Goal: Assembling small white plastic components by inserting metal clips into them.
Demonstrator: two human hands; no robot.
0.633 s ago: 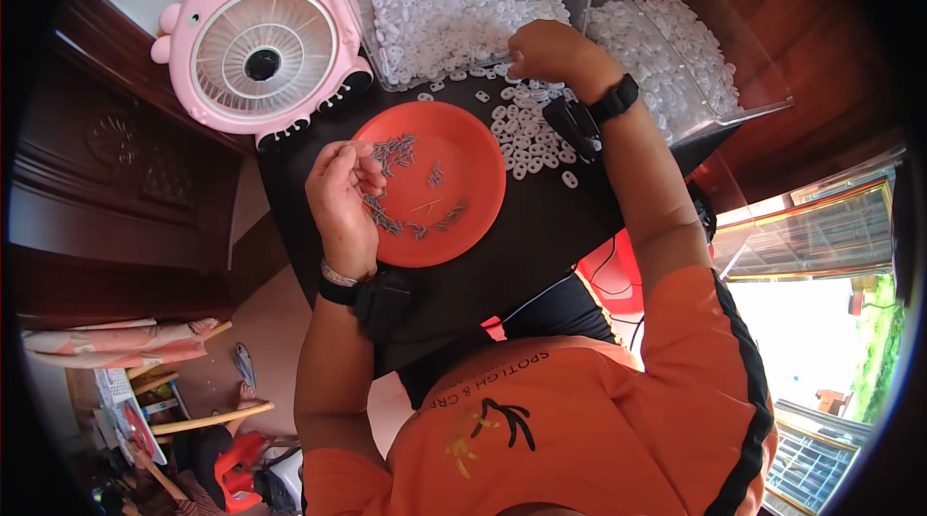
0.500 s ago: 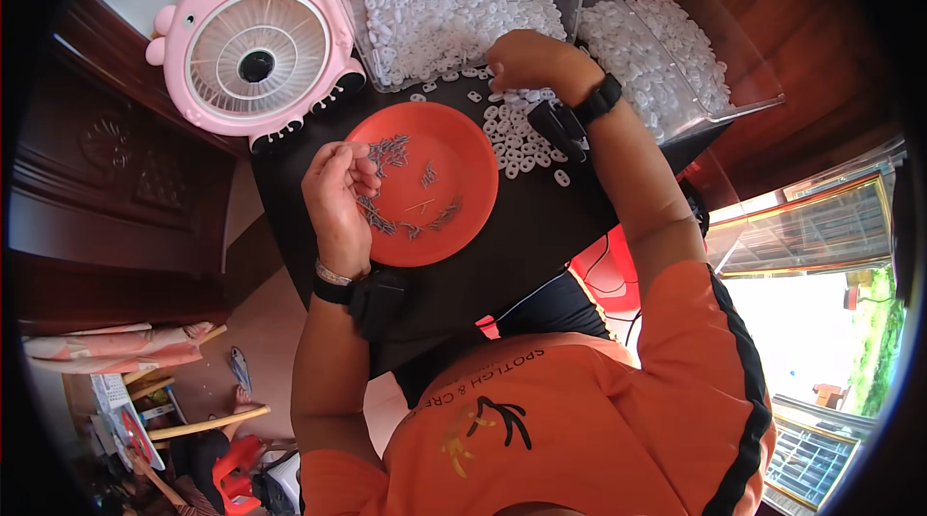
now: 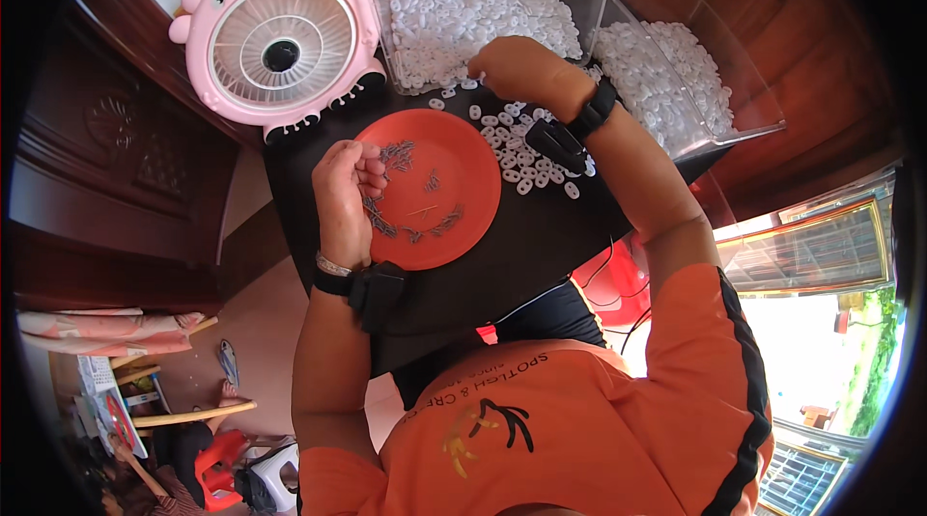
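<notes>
My left hand (image 3: 348, 190) is curled over the left rim of a round orange-red plate (image 3: 454, 144), fingers bent in; what they hold, if anything, is hidden. Small grey metal pins (image 3: 398, 155) lie in clusters on the plate, with a couple of thin brass-coloured ones among them. My right hand (image 3: 526, 70) reaches to the front of a clear box (image 3: 415, 88) heaped with white plastic pieces (image 3: 483, 19). Its fingers are bent downward and closed, with whatever is in them out of sight. Below that hand, loose oval white two-holed pieces (image 3: 529, 161) spread over the black table (image 3: 435, 308).
A second clear bin (image 3: 753, 133) of white pieces (image 3: 666, 72) stands at the right. To the left of the boxes is a pink animal-shaped fan (image 3: 217, 82). A person's arm (image 3: 145, 473) shows at lower left, near a red stool (image 3: 220, 468).
My right hand has shifted left along the front of the clear box. The whole view has moved slightly; my left hand remains curled at the plate's rim.
</notes>
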